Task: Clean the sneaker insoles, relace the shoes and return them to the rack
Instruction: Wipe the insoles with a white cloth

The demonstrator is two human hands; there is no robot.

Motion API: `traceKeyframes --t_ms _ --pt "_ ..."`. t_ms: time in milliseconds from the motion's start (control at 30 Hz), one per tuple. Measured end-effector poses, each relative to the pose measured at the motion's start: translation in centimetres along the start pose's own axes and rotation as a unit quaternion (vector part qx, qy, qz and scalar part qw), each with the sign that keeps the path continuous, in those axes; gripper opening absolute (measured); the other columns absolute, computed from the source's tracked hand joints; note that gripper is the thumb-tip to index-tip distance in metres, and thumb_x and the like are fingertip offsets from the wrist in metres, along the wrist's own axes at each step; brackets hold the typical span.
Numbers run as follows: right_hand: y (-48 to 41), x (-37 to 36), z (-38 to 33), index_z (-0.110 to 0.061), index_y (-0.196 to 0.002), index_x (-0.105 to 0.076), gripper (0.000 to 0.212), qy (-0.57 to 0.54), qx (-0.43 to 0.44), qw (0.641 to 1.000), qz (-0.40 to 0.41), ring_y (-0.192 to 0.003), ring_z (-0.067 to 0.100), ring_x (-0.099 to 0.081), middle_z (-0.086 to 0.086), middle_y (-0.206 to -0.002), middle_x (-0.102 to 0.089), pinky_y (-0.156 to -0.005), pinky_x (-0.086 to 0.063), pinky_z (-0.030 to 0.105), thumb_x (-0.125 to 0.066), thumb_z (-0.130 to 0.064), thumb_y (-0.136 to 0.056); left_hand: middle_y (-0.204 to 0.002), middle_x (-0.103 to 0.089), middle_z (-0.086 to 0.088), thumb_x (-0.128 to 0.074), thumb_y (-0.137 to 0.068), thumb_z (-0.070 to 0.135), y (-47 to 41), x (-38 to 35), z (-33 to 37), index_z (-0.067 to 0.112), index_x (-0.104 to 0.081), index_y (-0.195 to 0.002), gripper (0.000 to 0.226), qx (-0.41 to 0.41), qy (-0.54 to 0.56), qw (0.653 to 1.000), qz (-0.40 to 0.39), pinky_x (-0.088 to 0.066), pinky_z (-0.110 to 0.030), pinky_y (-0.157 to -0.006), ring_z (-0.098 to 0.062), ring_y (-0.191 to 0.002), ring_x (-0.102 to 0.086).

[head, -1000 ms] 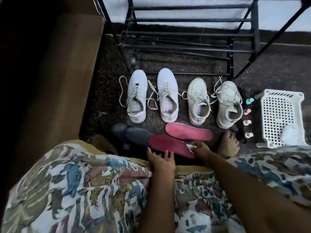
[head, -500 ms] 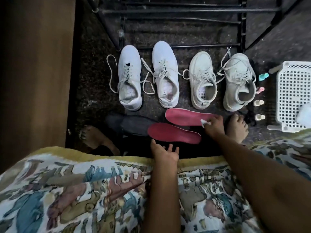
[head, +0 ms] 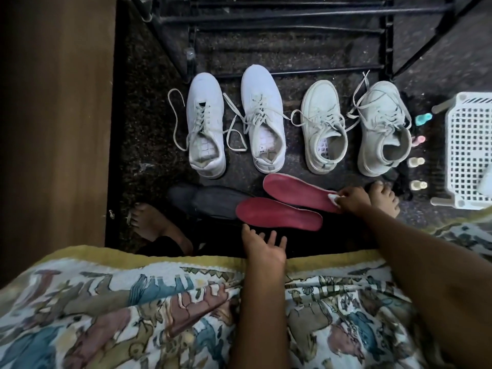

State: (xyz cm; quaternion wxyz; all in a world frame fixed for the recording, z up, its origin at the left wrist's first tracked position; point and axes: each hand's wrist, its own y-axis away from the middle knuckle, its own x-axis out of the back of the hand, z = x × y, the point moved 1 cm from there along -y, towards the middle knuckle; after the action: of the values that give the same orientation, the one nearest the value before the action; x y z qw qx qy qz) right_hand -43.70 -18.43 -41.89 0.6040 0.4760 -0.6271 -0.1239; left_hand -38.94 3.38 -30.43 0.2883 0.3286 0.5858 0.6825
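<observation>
Head view first: we look down on two red insoles lying flat on the dark floor, between our lap and a row of four white sneakers. The far red insole (head: 295, 191) has its long axis running left to right, its left end tipped a little away from us and its right end nearer. The near red insole (head: 277, 213) lies almost parallel, just beside it and closer to us, with its right end tucked under the far one's edge. Both show their broader, rounded ends on the left. To their left lies a dark insole (head: 210, 199), also lengthwise left to right.

Our right hand (head: 351, 199) pinches a small white wipe (head: 332, 197) against the right end of the far insole, next to our right foot (head: 383, 197). Our left hand (head: 262, 246) hangs with fingers spread, near the near insole's edge and holding nothing.

The sneakers (head: 205, 123) stand toes away from us, pointing at the black rack (head: 279, 17), laces loose. A white basket (head: 468, 145) sits at the right.

A second ago the wipe was on the right end of the near insole; half a second ago it had reached the far one, where it remains. The left hand has kept its place.
</observation>
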Motion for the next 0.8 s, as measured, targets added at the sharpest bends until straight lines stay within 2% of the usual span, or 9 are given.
traceKeyframes --t_ms 133,200,233,333,433,600,667,733,800 --pt "2.9 1.9 -0.3 -0.010 -0.114 -0.066 0.033 0.093 0.009 0.995 0.037 -0.120 0.033 -0.046 0.014 -0.126 -0.054 -0.090 -0.027 0.025 -0.058 -0.033 -0.091 -0.154 -0.026 -0.009 -0.030 -0.101 0.042 0.2 0.0 0.1 0.017 -0.022 -0.149 0.055 -0.015 -0.017 1.000 -0.016 -0.027 -0.046 -0.110 -0.030 -0.138 -0.033" --pt "4.2 2.4 0.4 -0.031 -0.116 -0.062 0.044 0.203 -0.010 0.973 0.105 -0.122 0.037 -0.039 0.011 -0.128 -0.046 -0.103 -0.027 0.036 -0.051 -0.058 -0.083 -0.154 -0.026 -0.010 -0.030 -0.101 0.042 0.6 0.2 0.1 0.016 -0.021 -0.149 0.055 -0.022 -0.026 0.999 -0.035 -0.026 -0.046 -0.111 -0.030 -0.139 -0.032" --pt "4.9 2.5 0.4 -0.037 -0.114 -0.061 0.043 0.234 -0.007 0.966 0.113 -0.120 0.036 -0.039 0.010 -0.125 -0.046 -0.103 -0.031 0.046 -0.050 -0.060 -0.080 -0.154 -0.026 -0.010 -0.030 -0.101 0.041 1.0 0.3 0.2 0.016 -0.021 -0.149 0.055 -0.026 -0.029 0.998 -0.046 -0.025 -0.046 -0.111 -0.030 -0.139 -0.031" --pt "6.5 3.5 0.2 -0.029 -0.110 -0.063 0.035 0.298 0.093 0.945 0.095 -0.113 0.034 -0.042 0.006 -0.116 -0.052 -0.097 -0.038 0.052 -0.043 -0.042 -0.085 -0.154 -0.027 -0.010 -0.031 -0.101 0.040 3.3 0.3 0.3 0.015 -0.024 -0.148 0.054 -0.039 -0.039 0.996 -0.076 -0.025 -0.046 -0.111 -0.029 -0.139 -0.031" --pt "11.3 5.5 -2.3 -0.028 -0.110 -0.061 0.030 0.266 0.130 0.947 0.125 -0.110 0.034 -0.049 0.006 -0.114 -0.052 -0.095 -0.043 0.049 -0.049 -0.032 -0.083 -0.151 -0.033 -0.010 -0.033 -0.101 0.039 6.9 0.7 0.1 0.012 -0.031 -0.145 0.051 -0.061 -0.049 0.991 -0.105 -0.028 -0.045 -0.110 -0.028 -0.137 -0.034" --pt "20.5 9.2 -6.6 -0.010 -0.105 -0.067 0.022 -0.029 0.182 0.961 0.207 -0.093 0.029 -0.060 0.011 -0.112 -0.055 -0.083 -0.041 0.027 -0.055 -0.005 -0.087 -0.143 -0.043 -0.012 -0.041 -0.099 0.034 14.5 1.4 -1.0 0.008 -0.041 -0.138 0.047 -0.093 -0.094 0.976 -0.171 -0.028 -0.040 -0.108 -0.027 -0.127 -0.044" --pt "24.1 10.0 -7.7 -0.009 -0.091 -0.069 0.014 -0.212 0.187 0.932 0.225 -0.084 0.025 -0.059 0.013 -0.099 -0.063 -0.076 -0.043 0.026 -0.060 0.000 -0.085 -0.122 -0.062 -0.016 -0.042 -0.098 0.032 17.1 2.3 -1.2 0.009 -0.045 -0.131 0.040 -0.112 -0.106 0.964 -0.215 -0.038 -0.035 -0.094 -0.028 -0.099 -0.053" --pt "28.4 10.8 -8.7 -0.011 -0.080 -0.068 0.014 -0.399 0.187 0.880 0.179 -0.078 0.022 -0.061 0.009 -0.084 -0.068 -0.066 -0.049 0.024 -0.063 0.001 -0.085 -0.125 -0.061 -0.017 -0.046 -0.095 0.039 19.0 3.4 -1.1 0.012 -0.043 -0.133 0.047 -0.131 -0.110 0.951 -0.256 -0.040 -0.035 -0.087 -0.033 -0.113 -0.050" --pt "33.0 11.3 -9.3 -0.007 -0.083 -0.068 0.012 -0.546 0.187 0.813 0.072 -0.067 0.019 -0.064 0.010 -0.077 -0.070 -0.054 -0.052 0.025 -0.060 0.002 -0.087 -0.138 -0.048 -0.018 -0.050 -0.088 0.051 19.8 4.4 -0.5 0.013 -0.039 -0.139 0.065 -0.144 -0.099 0.926 -0.335 -0.039 -0.044 -0.103 -0.034 -0.126 -0.046"
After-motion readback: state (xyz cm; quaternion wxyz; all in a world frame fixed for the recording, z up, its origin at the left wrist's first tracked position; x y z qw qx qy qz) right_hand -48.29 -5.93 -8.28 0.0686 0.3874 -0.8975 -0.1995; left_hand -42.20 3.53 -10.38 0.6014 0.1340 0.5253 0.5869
